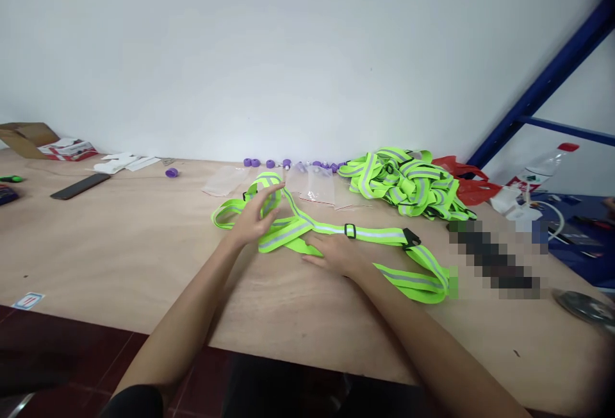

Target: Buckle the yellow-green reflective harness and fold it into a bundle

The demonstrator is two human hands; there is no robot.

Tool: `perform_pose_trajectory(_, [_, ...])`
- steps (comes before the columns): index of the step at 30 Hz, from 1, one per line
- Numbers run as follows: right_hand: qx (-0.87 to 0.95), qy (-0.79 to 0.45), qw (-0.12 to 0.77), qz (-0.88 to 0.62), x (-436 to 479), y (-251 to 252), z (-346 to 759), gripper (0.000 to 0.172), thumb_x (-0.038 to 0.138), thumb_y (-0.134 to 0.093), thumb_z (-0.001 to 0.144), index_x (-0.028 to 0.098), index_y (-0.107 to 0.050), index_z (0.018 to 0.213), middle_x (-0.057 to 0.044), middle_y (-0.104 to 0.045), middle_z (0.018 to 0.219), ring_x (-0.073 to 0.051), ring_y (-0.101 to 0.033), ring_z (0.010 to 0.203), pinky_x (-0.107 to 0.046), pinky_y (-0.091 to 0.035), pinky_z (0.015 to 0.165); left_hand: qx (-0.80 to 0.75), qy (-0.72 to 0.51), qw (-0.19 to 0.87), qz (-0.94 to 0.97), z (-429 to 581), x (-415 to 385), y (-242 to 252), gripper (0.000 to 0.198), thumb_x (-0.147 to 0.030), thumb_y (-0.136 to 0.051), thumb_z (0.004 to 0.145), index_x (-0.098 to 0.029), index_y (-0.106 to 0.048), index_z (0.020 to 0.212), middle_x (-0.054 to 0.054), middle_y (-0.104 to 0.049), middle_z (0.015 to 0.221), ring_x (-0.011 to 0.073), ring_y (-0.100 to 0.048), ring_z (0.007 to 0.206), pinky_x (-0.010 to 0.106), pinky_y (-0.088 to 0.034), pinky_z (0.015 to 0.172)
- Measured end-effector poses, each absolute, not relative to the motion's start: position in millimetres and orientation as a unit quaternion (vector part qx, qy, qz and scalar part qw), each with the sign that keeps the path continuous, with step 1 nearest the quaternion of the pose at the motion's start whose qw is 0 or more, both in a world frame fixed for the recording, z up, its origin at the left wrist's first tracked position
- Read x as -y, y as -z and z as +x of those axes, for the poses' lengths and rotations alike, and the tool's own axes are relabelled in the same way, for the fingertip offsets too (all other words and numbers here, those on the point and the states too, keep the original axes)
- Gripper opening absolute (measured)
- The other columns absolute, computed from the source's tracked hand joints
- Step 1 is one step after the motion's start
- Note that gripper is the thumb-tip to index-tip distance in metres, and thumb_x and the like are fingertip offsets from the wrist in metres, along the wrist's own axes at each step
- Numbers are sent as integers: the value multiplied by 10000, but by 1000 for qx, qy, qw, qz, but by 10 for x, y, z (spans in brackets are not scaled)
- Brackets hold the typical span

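Progress: one fluorescent yellow-green webbing harness with a silver reflective stripe [307,224] lay in front of you on the pale wooden counter [120,258], apart from the large tangled heap of similar yellow-green straps [408,184] behind it to the right. You had it only partly laid out: the middle strap ran fairly straight through a black plastic slider [350,231] to a black plastic buckle [411,238], while both ends were in loose loops, the left one standing up off the surface. Those loops were unflattened, and the heap was unsorted. Behind the harness lay clear, flat plastic bags [318,186]; no strap could be made out inside them. How much of the whole job this represented could not be judged.

Position: the harness extended to either side of your grips. Your left grip [255,216] was at the upright loop, thumb and fingers parted, not clenched. Your right grip [335,254] lay below the middle strap, fingertips at a lower green band; whether they pinched it, you could not tell.
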State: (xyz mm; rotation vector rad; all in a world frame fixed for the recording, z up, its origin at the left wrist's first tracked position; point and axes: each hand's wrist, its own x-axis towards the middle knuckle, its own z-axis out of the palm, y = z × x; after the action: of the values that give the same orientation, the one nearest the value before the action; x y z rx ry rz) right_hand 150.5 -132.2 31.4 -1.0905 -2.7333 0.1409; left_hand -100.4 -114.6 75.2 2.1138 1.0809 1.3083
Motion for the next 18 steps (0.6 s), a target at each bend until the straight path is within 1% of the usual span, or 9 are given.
perform_pose_trajectory(2, [924, -52, 100, -365, 1324, -322, 1512, 265, 407, -543, 974, 204, -675, 1083, -88, -742, 994, -251, -686, 862, -305, -435, 721, -395, -445, 193, 780, -973, 1175, -748, 533, -297, -596, 900, -216, -519, 1421, 119, -554, 1437, 308, -530, 1291, 440, -447, 1068])
perform_pose_trajectory(5, [918, -32, 105, -381, 1326, -351, 1534, 207, 298, -509, 963, 193, -688, 971, -82, -743, 930, -230, -676, 805, -294, -400, 694, -396, -453, 258, 756, -915, 1192, -721, 518, -273, -561, 914, -243, -494, 1426, 127, -528, 1452, 281, -627, 1135, 386, -560, 866])
perform_pose_trajectory(7, [911, -25, 102, -399, 1333, -385, 1552, 228, 265, -491, 950, 188, -691, 1027, -80, -747, 900, -230, -671, 772, -299, -382, 674, -378, -483, 319, 722, -894, 1200, -720, 524, -283, -555, 920, -271, -467, 1437, 131, -482, 1485, 262, -664, 1055, 337, -584, 729])
perform_pose_trajectory(9, [905, -33, 101, -413, 1345, -426, 1570, 319, 249, -491, 933, 200, -662, 1197, -74, -758, 918, -226, -667, 745, -299, -370, 660, -362, -511, 347, 698, -907, 1205, -737, 523, -291, -565, 918, -275, -472, 1433, 134, -518, 1435, 247, -687, 978, 307, -579, 658])
perform_pose_trajectory(11, [905, -50, 97, -410, 1357, -466, 1585, 434, 205, -497, 899, 239, -624, 1312, -66, -767, 998, -215, -668, 744, -295, -367, 656, -382, -518, 310, 700, -952, 1200, -759, 470, -273, -589, 902, -255, -555, 1371, 112, -647, 1216, 207, -691, 817, 282, -557, 606])
perform_pose_trajectory(12, [909, -58, 92, -403, 1362, -483, 1591, 463, 182, -500, 876, 262, -637, 1311, -60, -769, 1020, -212, -669, 750, -294, -365, 654, -402, -519, 269, 705, -981, 1193, -768, 423, -257, -598, 892, -243, -611, 1315, 86, -686, 1064, 177, -667, 716, 272, -541, 582])
perform_pose_trajectory(13, [912, -65, 84, -395, 1366, -497, 1595, 470, 165, -504, 854, 280, -671, 1278, -54, -772, 1014, -211, -667, 752, -293, -363, 649, -422, -521, 222, 708, -1007, 1184, -772, 374, -241, -602, 883, -234, -661, 1253, 58, -691, 936, 152, -629, 635, 268, -532, 569])
perform_pose_trajectory(15, [916, -78, 72, -388, 1370, -516, 1599, 431, 148, -516, 813, 293, -757, 1140, -44, -781, 909, -208, -654, 722, -291, -354, 629, -440, -541, 155, 700, -1045, 1163, -770, 321, -226, -590, 877, -227, -714, 1173, 22, -678, 821, 124, -568, 566, 279, -552, 595])
perform_pose_trajectory(18, [913, -122, 75, -383, 1373, -521, 1608, 376, 112, -518, 750, 280, -820, 899, -18, -767, 746, -164, -575, 587, -277, -315, 570, -423, -570, 166, 685, -1049, 1136, -742, 377, -236, -568, 886, -216, -695, 1240, 28, -703, 858, 143, -610, 636, 331, -604, 711])
